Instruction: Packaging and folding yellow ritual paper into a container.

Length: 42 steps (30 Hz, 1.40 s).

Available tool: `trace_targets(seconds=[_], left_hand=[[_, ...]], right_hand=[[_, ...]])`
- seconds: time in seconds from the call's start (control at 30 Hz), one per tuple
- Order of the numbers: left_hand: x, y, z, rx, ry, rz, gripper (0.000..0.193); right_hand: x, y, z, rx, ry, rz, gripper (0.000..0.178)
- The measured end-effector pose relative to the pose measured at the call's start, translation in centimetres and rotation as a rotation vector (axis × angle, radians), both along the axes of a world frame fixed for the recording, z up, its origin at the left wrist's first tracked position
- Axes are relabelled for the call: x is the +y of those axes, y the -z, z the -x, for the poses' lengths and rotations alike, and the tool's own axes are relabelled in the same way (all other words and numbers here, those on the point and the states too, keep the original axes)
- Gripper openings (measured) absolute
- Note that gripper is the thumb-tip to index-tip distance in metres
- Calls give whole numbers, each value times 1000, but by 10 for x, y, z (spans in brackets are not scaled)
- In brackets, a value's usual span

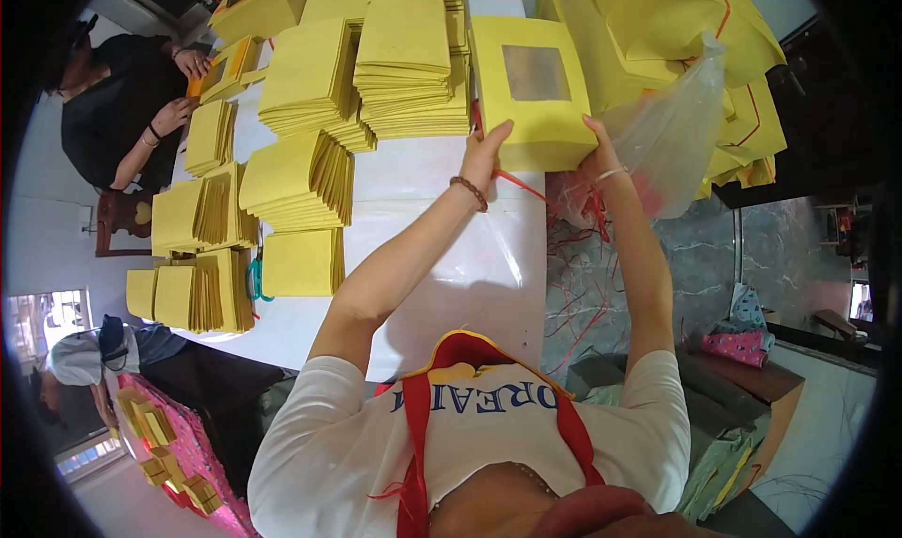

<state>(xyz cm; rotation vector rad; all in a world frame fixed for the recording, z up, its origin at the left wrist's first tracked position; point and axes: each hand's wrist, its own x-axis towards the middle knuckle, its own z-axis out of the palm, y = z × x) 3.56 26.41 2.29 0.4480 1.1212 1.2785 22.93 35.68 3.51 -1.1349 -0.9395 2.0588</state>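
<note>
A yellow box (543, 123) with a clear rectangular window in its upper face is at the table's right edge. My left hand (487, 157) grips its near left corner, thumb against the near side. At the near right corner, my right hand (601, 153) holds the same box, with the thumb up along its side. A red cord (519, 183) sticks out beside my left hand, and more red shows at the box's left side. Most of my fingers are hidden behind the box. Just right of my right hand hangs a translucent plastic bag (672, 124) with red strands near it.
Stacks of flat folded yellow boxes (404, 49) cover the table (442, 256) to the left. Teal-handled scissors (255, 280) lie among them. Assembled yellow boxes (658, 21) pile up at the right. Across the table, a person in black (117, 115) handles a small box. Red strands litter the floor.
</note>
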Motion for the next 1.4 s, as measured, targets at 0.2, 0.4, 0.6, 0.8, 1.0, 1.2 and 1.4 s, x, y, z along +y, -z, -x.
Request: trace_targets(seconds=[0.2,0.4,0.6,0.8,1.0,1.2,1.4], left_hand=[[-71,7,-58,182,-267,104,79],[-134,-17,-103,354,-193,39,82],[-164,25,-109,359,-150,-13,84],[-185,17,-95,279,-51,-35,81],[-135,34,-21,23,-128,54,67],[-35,18,37,-148,-240,146,89],[16,44,56,-57,-287,163,89]], right_hand=[[-47,20,-41,60,-10,35,52],[-93,46,-105,90,-7,51,55],[-131,45,-118,25,61,-37,57],[-161,43,-120,68,61,9,57],[-165,32,-119,94,37,3,57],[-167,42,-123,53,61,-32,55],[-166,48,-125,27,31,-39,53]])
